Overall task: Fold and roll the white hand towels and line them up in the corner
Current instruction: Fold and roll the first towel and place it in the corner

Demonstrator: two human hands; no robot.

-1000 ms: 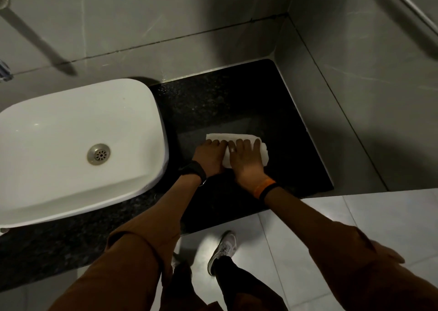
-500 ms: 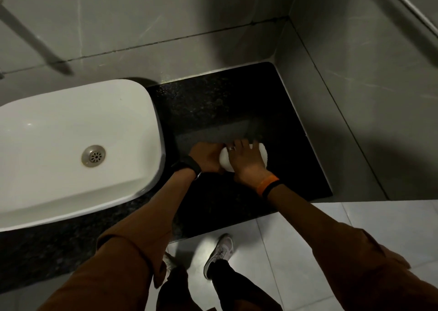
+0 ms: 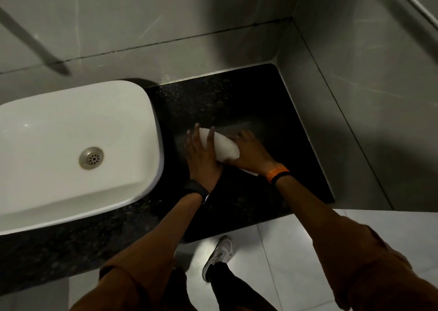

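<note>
A white hand towel (image 3: 221, 148), rolled into a short cylinder, lies slanted on the black countertop (image 3: 272, 111) to the right of the sink. My left hand (image 3: 201, 159) rests on the roll's upper left end with straight, spread fingers, and the towel shows between them. My right hand (image 3: 251, 154) curls round the roll's lower right end from the right side. A small strip of white shows under my right wrist. No other towel is in view.
A white basin (image 3: 71, 149) fills the left of the counter, close to my left hand. Grey tiled walls meet in a corner (image 3: 277, 64) at the back right. A metal rail (image 3: 414, 2) crosses the right wall. The floor and a shoe (image 3: 219, 256) lie below the counter edge.
The flat folded towel has been rolled up into a cylinder, which has turned from sideways to slanted. My left hand has moved onto its upper end and my right hand to its lower end.
</note>
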